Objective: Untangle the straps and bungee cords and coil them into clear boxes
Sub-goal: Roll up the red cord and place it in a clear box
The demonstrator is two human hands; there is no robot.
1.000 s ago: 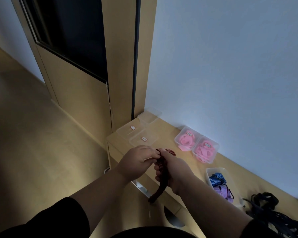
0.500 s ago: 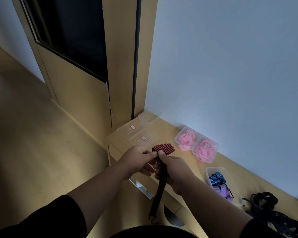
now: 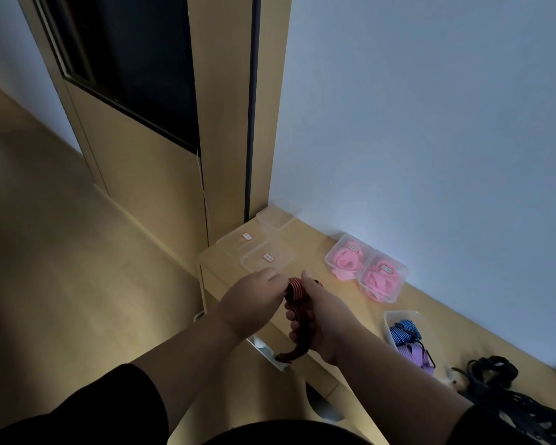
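A red-and-black striped cord [image 3: 297, 292] is held over the front edge of the wooden counter [image 3: 315, 248]. My left hand [image 3: 254, 300] pinches its looped top. My right hand [image 3: 325, 316] grips the coiled part, and a short tail [image 3: 294, 351] curves out below the fist. An open clear box [image 3: 398, 316] to the right holds blue and purple cords [image 3: 408, 340]. Two lidded clear boxes [image 3: 365, 268] near the wall hold pink straps. A tangle of black straps [image 3: 507, 390] lies at the far right.
Clear lids with small labels [image 3: 260, 252] and an empty clear box [image 3: 276, 215] lie at the counter's left end by a wooden door frame [image 3: 235, 123]. White wall behind. Bare floor spreads to the left. Cabinet fronts with cut-out handles [image 3: 321, 403] sit below the counter.
The long tail that hung down half a second ago has been wound up and is now short. My left hand has brought the loop over toward my right fist.
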